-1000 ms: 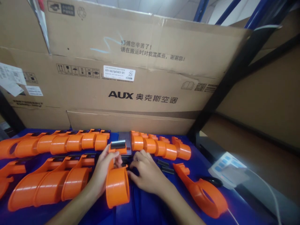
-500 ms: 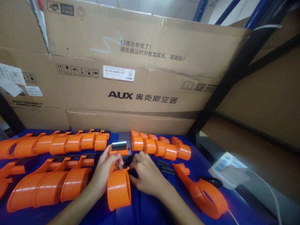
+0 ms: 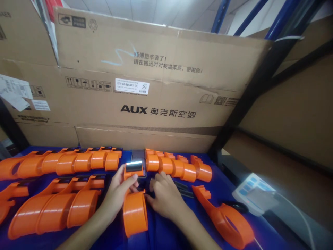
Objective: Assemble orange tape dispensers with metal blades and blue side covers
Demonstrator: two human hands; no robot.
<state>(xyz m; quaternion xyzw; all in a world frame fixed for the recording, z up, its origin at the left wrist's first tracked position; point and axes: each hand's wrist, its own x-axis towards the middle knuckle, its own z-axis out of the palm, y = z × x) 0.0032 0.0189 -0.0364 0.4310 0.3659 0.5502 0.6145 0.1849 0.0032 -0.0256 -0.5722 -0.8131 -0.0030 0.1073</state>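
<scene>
The left hand [image 3: 116,194] pinches an orange tape dispenser [image 3: 134,214] at lower centre; if that grip slackened, the ring could twist, or the thumb slip onto the toothed edge [image 3: 134,162]. The right hand [image 3: 166,198] hides its fingertips: its grip I cannot tell. Dispensers [image 3: 19,190] at far left are cut off.

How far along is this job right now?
It seems well under way. The orange holders on the left look done: many show black pieces. In the left hand is another orange holder, its toothed black strip in place. Probably left are the back-right holders and the lone right-hand one, where I see no black strip; loose black strips lie nearby.
</scene>
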